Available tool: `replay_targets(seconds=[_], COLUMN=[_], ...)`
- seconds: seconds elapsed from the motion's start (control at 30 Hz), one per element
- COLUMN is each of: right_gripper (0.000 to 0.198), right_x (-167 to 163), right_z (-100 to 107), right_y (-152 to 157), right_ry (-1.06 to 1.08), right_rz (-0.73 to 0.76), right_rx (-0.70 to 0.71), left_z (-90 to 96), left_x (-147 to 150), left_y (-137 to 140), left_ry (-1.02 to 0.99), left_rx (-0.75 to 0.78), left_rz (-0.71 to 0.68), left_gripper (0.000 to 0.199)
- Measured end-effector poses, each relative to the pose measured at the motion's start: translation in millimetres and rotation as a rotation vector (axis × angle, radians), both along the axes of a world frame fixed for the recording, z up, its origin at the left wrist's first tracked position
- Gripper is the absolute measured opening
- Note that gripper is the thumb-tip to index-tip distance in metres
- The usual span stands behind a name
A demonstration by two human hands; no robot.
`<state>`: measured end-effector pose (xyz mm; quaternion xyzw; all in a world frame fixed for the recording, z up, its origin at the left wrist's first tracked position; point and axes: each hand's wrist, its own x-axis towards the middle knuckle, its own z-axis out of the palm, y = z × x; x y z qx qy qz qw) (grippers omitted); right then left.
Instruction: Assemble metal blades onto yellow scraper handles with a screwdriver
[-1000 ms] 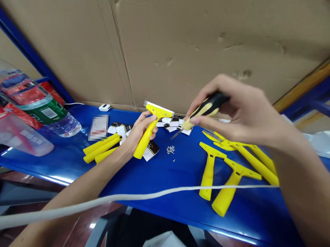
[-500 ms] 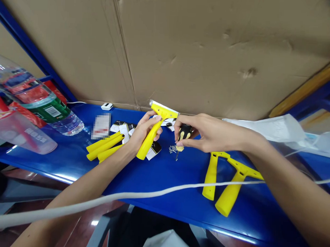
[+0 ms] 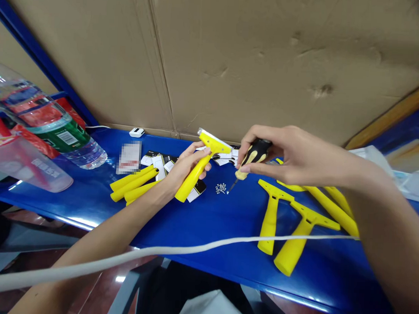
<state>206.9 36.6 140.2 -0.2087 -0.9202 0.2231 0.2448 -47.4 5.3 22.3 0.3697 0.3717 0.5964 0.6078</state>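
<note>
My left hand (image 3: 187,167) is closed round the handle of a yellow scraper (image 3: 194,177), its wide head tilted up and two screws showing on it. In my right hand (image 3: 265,152) is a black and cream screwdriver (image 3: 254,158), gripped by its handle with the shaft pointing down and left. The screwdriver's tip is beside a small heap of screws (image 3: 221,188) on the blue table; a tiny screw seems to be at the tip. Two more yellow scraper bodies (image 3: 270,215) lie to the right, below my right hand.
Yellow tubes (image 3: 134,184) and black-and-white cards (image 3: 160,164) lie on the left of the blue table (image 3: 206,231). A water bottle (image 3: 68,134) and a plastic cup (image 3: 32,165) stand at far left. A white cable (image 3: 191,245) crosses in front. More yellow parts (image 3: 328,204) lie right.
My right hand has moved right and slightly up with the screwdriver, which now leans more, its tip at the right side of the screws. My left hand and the scraper have barely shifted.
</note>
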Motion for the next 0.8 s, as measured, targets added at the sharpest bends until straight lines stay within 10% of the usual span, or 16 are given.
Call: replay_targets(seconds=[0.33,0.8], right_gripper=[0.035,0.037], right_x=[34,29], right_z=[31,22], right_y=[-11,-2], right_ry=[0.189,0.187], right_rz=[-0.071,-0.06], right_rx=[0.019,-0.085], left_z=[-9.2,-15.8], left_x=[12,22], left_y=[-1,-10], left_ry=[-0.002,-0.037], left_rx=[-0.158,-0.278], left_rz=[-0.268,-0.569], left_gripper=[0.039,0.028])
